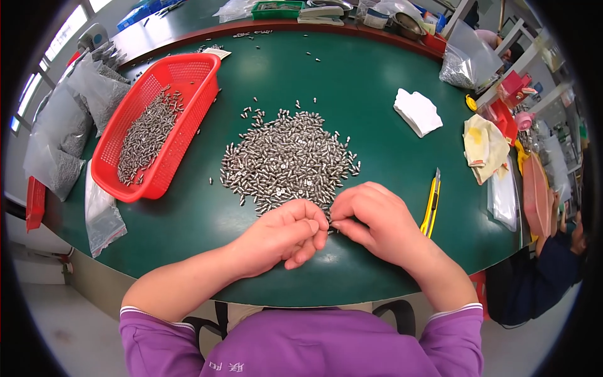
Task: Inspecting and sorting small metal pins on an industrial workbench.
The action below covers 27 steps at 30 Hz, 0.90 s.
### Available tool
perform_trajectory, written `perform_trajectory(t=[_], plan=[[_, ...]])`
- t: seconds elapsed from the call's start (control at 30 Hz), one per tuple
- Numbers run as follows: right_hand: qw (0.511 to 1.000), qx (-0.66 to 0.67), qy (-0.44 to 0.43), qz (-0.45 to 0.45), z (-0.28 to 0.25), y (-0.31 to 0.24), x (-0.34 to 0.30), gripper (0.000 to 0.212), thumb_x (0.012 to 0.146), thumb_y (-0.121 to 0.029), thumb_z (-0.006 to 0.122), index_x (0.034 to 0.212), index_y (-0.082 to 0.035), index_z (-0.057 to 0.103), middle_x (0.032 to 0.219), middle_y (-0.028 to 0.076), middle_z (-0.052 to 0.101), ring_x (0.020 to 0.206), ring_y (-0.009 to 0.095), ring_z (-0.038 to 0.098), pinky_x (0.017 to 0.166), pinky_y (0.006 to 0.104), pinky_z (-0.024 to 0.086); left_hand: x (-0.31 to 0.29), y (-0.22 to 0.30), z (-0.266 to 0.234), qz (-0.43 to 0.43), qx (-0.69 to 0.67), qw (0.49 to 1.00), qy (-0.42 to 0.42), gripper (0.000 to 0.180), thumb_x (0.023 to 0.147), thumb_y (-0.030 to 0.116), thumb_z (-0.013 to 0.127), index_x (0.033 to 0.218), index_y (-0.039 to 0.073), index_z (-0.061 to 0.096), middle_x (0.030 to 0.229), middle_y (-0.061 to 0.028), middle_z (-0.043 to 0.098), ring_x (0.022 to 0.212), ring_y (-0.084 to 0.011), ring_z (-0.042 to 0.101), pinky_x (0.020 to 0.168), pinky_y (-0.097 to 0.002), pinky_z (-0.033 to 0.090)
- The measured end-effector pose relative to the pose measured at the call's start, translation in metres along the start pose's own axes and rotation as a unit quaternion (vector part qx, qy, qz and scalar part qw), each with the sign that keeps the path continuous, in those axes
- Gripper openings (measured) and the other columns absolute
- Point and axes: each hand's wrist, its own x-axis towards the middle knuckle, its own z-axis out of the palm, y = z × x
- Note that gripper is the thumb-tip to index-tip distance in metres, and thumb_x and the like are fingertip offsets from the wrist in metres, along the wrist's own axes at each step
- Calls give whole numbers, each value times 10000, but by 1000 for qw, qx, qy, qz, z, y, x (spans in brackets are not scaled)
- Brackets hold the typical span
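Observation:
A wide heap of small silvery metal parts (pixel 289 154), short and pointed like studs, lies on the green tabletop (pixel 370 75). At the heap's near edge my left hand (pixel 282 235) is curled, palm partly turned up and thumb bent over the fingers. Whatever it may hold is hidden. Close beside it, my right hand (pixel 377 220) is closed in a pinch, thumb and index fingertips together at a small metal part by the left fingers. Its exact shape is too small to tell.
Left of the heap, a red perforated basket (pixel 207 94) holds more such parts. Filled plastic bags (pixel 63 122) line the left edge. To the right lie a yellow utility knife (pixel 431 204), folded white paper (pixel 418 113) and a stained cloth (pixel 485 147). Another person (pixel 534 283) sits at far right.

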Motion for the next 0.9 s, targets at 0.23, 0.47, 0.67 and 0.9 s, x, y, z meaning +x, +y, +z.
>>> perform_trajectory(t=[0.23, 0.47, 0.67, 0.9], plan=[[996, 49, 59, -42, 5, -5, 3, 230, 676, -5, 730, 861, -72, 610, 827, 38, 655, 760, 216, 631, 683, 315, 488, -1, -1, 1, 2, 17, 1000, 1, 100, 929, 116, 475, 987, 35, 457, 810, -63, 556, 533, -80, 481, 444, -216, 377], [995, 71, 63, -31, 8, -8, 0, 274, 685, -1, 731, 929, -62, 621, 844, 39, 668, 774, 207, 637, 664, 301, 496, 0, -6, -1, 3, 70, 998, 2, 156, 937, 162, 503, 1007, 37, 444, 824, -57, 557, 555, -79, 491, 454, -216, 392], [997, 12, 77, 0, 2, -10, 2, 223, 707, 5, 689, 911, -66, 637, 846, 39, 659, 777, 212, 624, 695, 318, 490, 1, -5, -1, -13, 17, 1000, -13, 179, 969, 219, 424, 1019, 49, 458, 837, -72, 554, 551, -96, 483, 462, -217, 391], [993, -6, -111, 34, -16, 5, -2, 137, 691, -54, 686, 815, -85, 635, 804, 31, 595, 787, 225, 570, 722, 336, 459, 0, -2, -4, -12, -14, 1000, -16, 241, 964, 223, 343, 1018, 43, 493, 856, -94, 544, 565, -132, 485, 473, -243, 389]])
